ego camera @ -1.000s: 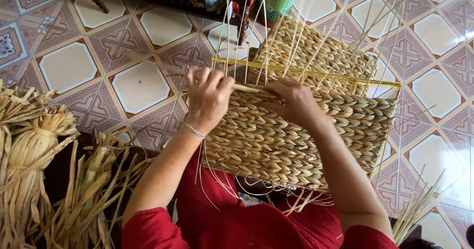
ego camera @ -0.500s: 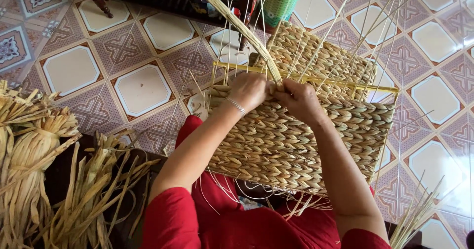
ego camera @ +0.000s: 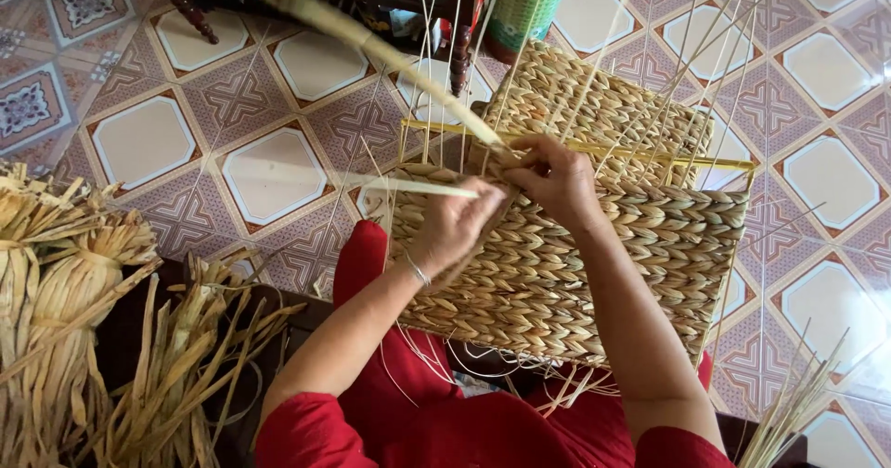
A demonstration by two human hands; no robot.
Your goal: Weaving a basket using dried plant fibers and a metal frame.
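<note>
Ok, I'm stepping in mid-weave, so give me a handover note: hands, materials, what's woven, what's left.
Left hand: on the basket face, a pale strand beside it.
Right hand: grip pinching the long strand at the top edge.
Basket lies across the lap over the yellow frame.
Spare straw bundles at the left.
Done: braided rows up to the hands.
Left: bare stakes above the rim remain unwoven.
</note>
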